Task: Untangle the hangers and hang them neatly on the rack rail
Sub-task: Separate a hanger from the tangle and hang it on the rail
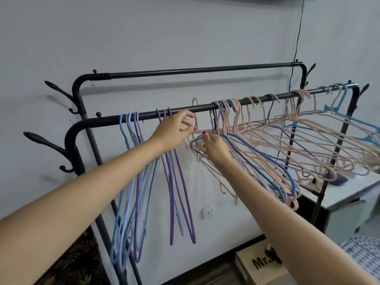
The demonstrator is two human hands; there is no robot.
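The black rack's front rail (107,122) runs from lower left to upper right. Blue, lilac and purple hangers (131,161) hang straight at its left end, with more purple hangers (177,182) beside them. A tangled bunch of pink and blue hangers (267,161) hangs askew from the middle, and further pink hangers (329,140) splay out to the right. My left hand (174,131) pinches the neck of a single pink hanger (195,103) hooked over the rail. My right hand (214,146) grips the left end of the tangled bunch, its fingers hidden among the wires.
A second, higher rail (195,69) runs behind. Coat hooks (47,140) stick out from the rack's left post. A white table (349,189) stands at the right, a cardboard box (259,262) on the floor below, and a black cable (296,48) hangs down the wall.
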